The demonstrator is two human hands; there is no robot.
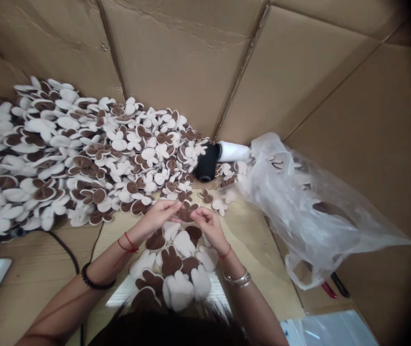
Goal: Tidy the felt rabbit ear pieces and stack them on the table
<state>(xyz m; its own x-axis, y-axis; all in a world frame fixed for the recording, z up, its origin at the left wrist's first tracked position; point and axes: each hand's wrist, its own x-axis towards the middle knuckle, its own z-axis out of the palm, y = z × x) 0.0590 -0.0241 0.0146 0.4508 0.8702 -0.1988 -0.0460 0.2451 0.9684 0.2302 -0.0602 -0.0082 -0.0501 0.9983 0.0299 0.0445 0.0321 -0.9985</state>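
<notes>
Between my two hands is a brown bunny-shaped felt piece (188,212), held up over the yellowish board (248,235). My left hand (165,211) pinches its left side, and my right hand (205,220) pinches its right side. Below them, nearer to me, several loose bunny pieces lie on the board, some brown side up like this one (171,261), others white side up like this one (178,290). A brown piece (206,195) and a white piece (220,206) rest just beyond my right hand.
A big heap of white and brown bunny pieces (83,158) fills the left and back. Behind my hands are a black spool (206,163) and a white roll (233,151). At right lie a clear plastic bag (292,202), a red pen (329,290) and a black one (340,284). Cardboard walls (180,57) stand behind.
</notes>
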